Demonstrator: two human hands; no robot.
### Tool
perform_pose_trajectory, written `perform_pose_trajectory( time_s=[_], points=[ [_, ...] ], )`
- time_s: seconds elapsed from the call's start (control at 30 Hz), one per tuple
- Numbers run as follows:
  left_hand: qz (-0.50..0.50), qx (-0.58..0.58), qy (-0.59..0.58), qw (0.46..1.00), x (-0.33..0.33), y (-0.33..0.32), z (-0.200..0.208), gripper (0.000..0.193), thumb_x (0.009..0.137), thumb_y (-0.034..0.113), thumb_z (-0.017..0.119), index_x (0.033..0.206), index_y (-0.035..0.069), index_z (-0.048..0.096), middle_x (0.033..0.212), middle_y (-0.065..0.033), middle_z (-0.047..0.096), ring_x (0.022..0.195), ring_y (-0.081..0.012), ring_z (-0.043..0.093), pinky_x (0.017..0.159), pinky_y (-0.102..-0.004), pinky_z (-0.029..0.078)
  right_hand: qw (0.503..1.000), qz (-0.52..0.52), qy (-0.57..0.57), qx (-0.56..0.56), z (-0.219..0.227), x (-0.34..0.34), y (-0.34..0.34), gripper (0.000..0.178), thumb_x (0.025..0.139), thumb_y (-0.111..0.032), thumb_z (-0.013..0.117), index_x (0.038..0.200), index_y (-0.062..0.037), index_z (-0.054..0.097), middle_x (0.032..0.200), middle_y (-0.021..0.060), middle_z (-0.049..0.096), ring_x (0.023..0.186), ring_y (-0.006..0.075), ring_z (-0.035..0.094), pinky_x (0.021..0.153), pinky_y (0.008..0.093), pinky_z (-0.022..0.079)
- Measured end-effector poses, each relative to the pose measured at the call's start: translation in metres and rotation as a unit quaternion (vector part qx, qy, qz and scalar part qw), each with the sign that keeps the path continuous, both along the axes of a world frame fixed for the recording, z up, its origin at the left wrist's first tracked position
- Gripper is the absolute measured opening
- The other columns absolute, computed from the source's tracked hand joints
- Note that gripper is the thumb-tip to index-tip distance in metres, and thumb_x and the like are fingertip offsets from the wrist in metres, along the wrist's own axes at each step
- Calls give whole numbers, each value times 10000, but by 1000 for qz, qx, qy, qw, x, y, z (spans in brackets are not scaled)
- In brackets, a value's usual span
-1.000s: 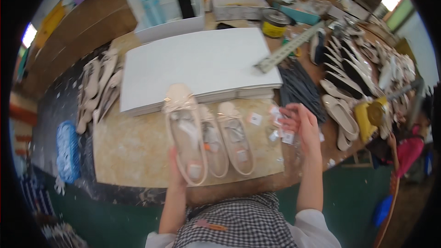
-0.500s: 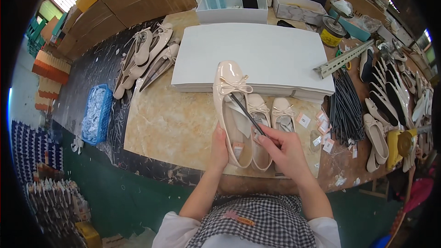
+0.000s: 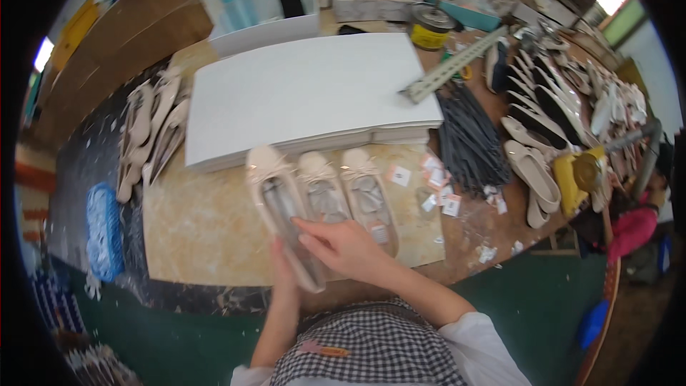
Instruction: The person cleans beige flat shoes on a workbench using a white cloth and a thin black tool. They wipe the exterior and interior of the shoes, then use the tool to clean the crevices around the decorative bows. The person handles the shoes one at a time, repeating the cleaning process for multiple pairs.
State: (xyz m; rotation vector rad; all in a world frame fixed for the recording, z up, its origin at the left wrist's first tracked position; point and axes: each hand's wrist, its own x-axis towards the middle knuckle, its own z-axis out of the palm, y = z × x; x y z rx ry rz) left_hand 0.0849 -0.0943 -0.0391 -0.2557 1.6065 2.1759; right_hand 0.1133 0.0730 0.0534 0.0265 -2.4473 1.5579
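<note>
In the head view, a pale shoe (image 3: 277, 220) is sitting between the hands above the near part of the tabletop (image 3: 193, 236), its long axis slanting from the bowed toe, up and left, to the heel, low and right. The left hand (image 3: 283, 266) is grasping the heel end from the left. The right hand (image 3: 346, 246) is lying across the opening from the right, so the shoe is extending up and left of its fingertips. Inside, a dark strip (image 3: 273, 193) is running roughly along that axis; blur is leaving unclear whether the right fingers are pinching it.

Two more pale shoes (image 3: 368, 193) are standing just to the right, toes pointing away. A white stack (image 3: 314, 93) is bordering the work area beyond the toes, and labels (image 3: 432, 171) and a dark bundle of sticks (image 3: 475, 143) are lying to the right. Shoes (image 3: 150, 129) are also filling the left side, near a blue basket (image 3: 103, 236); green floor (image 3: 171, 343) is showing below.
</note>
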Motion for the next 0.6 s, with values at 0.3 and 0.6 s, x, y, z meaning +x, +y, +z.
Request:
perform_pose_trajectory(
  time_s=[0.3,0.6],
  points=[
    [-122,-518,315,786,-40,-13,51,518,814,185,665,1272,-23,540,1036,-164,660,821,-278,640,726,-346,499,731,-349,-166,563,-65,54,285,127,802,-163,675,911,-97,676,844,74,631,836,290,632,713,383,526],
    [-144,270,-205,930,-21,8,8,620,915,446,495,1367,23,455,1102,-240,623,869,-296,652,746,-382,546,779,-364,-58,507,-10,71,262,151,889,-197,610,975,-77,639,755,109,663,685,312,645,593,401,497]
  ],
)
